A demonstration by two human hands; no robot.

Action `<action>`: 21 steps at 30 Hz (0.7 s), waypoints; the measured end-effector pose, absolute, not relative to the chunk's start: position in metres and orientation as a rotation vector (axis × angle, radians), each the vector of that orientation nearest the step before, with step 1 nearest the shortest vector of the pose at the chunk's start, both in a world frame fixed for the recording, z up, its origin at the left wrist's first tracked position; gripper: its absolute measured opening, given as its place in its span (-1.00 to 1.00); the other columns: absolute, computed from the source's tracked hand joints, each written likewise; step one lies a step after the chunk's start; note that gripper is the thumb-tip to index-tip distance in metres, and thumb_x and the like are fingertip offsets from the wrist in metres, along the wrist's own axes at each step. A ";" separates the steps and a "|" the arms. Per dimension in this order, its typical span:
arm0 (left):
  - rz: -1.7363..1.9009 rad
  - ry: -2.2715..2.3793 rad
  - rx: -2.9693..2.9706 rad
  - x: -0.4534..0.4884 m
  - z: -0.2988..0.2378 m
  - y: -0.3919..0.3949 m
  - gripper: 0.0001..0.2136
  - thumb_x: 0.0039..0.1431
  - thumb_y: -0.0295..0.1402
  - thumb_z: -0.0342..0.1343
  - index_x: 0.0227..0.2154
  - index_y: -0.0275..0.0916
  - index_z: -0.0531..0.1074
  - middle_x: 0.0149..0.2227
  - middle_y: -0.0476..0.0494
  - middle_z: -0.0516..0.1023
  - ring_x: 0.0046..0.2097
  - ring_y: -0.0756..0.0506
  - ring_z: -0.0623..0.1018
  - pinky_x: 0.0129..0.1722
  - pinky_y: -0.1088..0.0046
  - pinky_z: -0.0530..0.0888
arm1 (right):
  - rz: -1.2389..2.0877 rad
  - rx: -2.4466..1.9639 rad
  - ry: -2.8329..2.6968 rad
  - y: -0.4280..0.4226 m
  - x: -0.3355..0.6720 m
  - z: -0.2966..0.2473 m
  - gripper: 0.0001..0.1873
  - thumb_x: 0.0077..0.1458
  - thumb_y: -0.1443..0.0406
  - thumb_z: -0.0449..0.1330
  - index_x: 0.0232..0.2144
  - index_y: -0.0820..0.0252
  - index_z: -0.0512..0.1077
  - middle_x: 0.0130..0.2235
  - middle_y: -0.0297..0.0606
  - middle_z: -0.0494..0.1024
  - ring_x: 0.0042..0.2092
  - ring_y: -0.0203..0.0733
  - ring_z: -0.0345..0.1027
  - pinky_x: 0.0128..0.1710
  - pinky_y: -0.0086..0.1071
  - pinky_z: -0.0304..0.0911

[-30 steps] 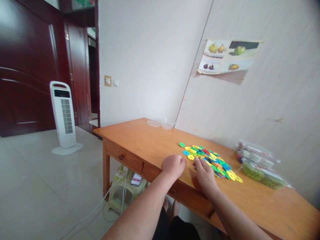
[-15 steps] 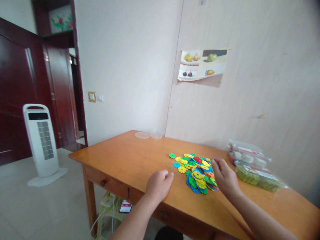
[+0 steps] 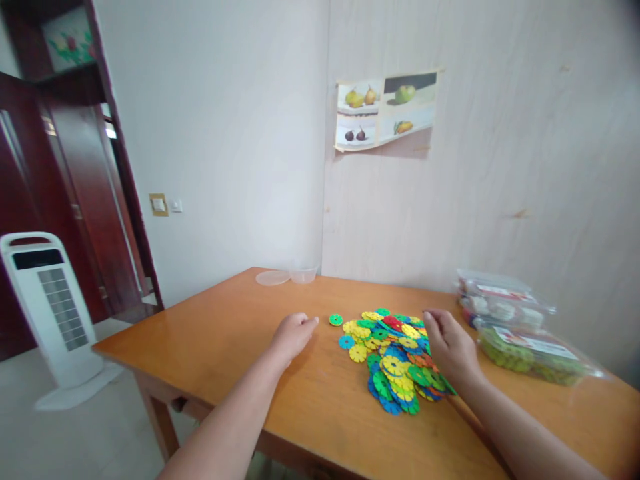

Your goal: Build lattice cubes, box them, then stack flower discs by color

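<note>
left hand [image 3: 295, 333] open, empty; right hand [image 3: 450, 347] cups the plastic disc pile [image 3: 395, 373], grip unclear; discs look light, stiff, slippery, so pinch rims.

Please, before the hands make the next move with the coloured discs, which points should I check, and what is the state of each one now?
1. Left hand free: ok. It lies on the table near the single green disc, with nothing visible in it.
2. Right hand grip: cannot tell. Its fingers curl over the disc pile.
3. Pile away from the table's near edge: ok.
4. Bags apart from the right hand: ok.
5. Clear cup out of the way: ok, at the far edge.
</note>
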State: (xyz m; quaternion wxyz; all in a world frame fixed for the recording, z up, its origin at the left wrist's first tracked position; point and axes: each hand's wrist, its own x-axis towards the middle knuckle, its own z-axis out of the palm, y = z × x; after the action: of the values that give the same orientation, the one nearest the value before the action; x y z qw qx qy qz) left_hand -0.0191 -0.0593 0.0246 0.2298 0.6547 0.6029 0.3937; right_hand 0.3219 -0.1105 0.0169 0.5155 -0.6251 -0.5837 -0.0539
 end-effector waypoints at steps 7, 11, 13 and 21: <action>1.242 1.755 1.742 -0.015 0.034 -0.001 -0.71 0.10 -0.14 0.03 -0.62 -0.19 0.25 -0.62 0.07 0.28 -0.51 -0.01 0.29 -0.49 0.46 0.09 | -0.111 -1.496 -1.478 -0.115 0.325 0.012 -0.61 0.27 0.00 -0.01 -0.16 0.11 0.44 -0.18 -0.19 0.56 -0.13 -0.05 0.42 -0.13 -0.23 0.26; 1.273 1.772 1.757 -0.009 0.019 0.016 -0.73 0.12 -0.17 0.02 -0.60 -0.18 0.24 -0.59 0.05 0.31 -0.49 -0.02 0.32 -0.48 0.47 0.12 | -0.110 -1.488 -1.453 -0.114 0.329 0.010 -0.62 0.28 0.01 -0.02 -0.17 0.11 0.44 -0.17 -0.18 0.56 -0.10 -0.04 0.41 -0.09 -0.20 0.25; 1.276 1.771 1.769 -0.008 0.009 0.020 -0.74 0.14 -0.18 0.02 -0.58 -0.19 0.27 -0.57 0.03 0.35 -0.46 -0.03 0.36 -0.45 0.48 0.15 | -0.104 -1.488 -1.438 -0.114 0.330 0.009 -0.63 0.29 0.02 -0.03 -0.17 0.11 0.44 -0.17 -0.18 0.55 -0.10 -0.04 0.40 -0.09 -0.20 0.25; 1.255 1.593 1.848 -0.002 -0.002 0.020 -0.82 0.11 -0.32 0.04 -0.26 -0.23 0.45 -0.24 -0.13 0.59 -0.18 -0.10 0.55 -0.17 0.42 0.41 | -0.107 -1.496 -1.463 -0.115 0.329 0.009 -0.64 0.30 0.04 -0.02 -0.17 0.09 0.45 -0.19 -0.20 0.56 -0.11 -0.04 0.38 -0.08 -0.19 0.24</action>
State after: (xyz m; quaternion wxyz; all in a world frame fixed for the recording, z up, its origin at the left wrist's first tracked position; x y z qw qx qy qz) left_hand -0.0024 0.0205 -0.0025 0.1976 0.6602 0.5691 0.4486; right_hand 0.3294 -0.1155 0.0095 0.4996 -0.6185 -0.6049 -0.0441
